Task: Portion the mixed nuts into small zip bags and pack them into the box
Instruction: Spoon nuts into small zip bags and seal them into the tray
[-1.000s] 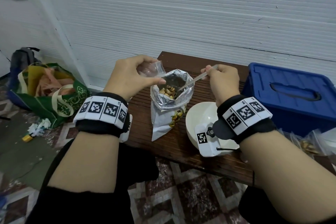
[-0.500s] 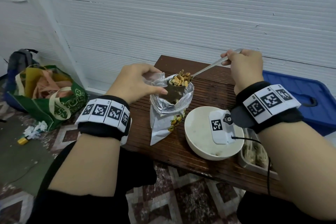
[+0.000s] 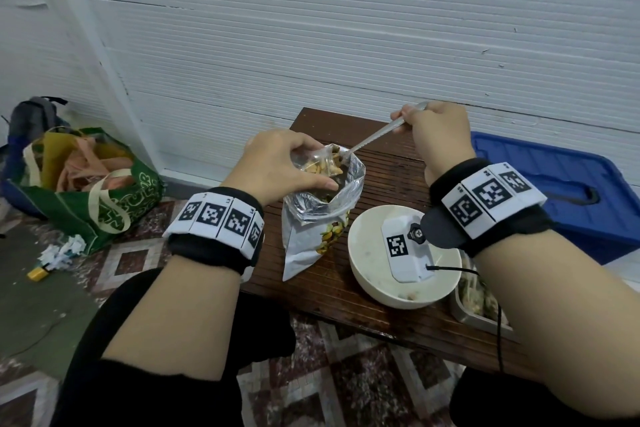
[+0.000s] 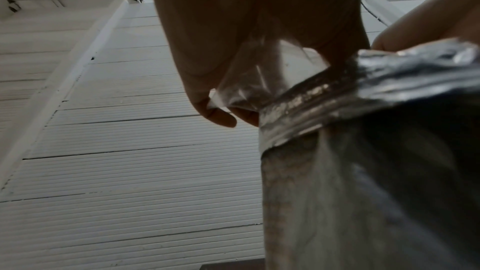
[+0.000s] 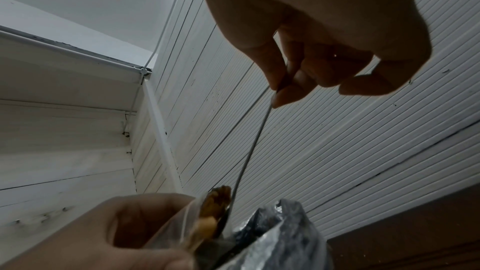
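A small clear zip bag point(image 3: 313, 163) is pinched open between the thumb and curled fingers of the left hand point(image 3: 277, 166), right over the mouth of the foil nut pouch point(image 3: 320, 215) standing on the wooden table point(image 3: 388, 177). A metal spoon point(image 3: 372, 139) is gripped by its handle in the closed fingers of the right hand point(image 3: 438, 135), its bowl tipped into the zip bag with nuts point(image 3: 320, 168) on it. Below the right wrist a white bowl point(image 3: 367, 267) is seen, and beyond it a blue box point(image 3: 568, 191) with its lid on.

Soft, even indoor light; wrist views dim and backlit, close objects blurred, edges bowed.
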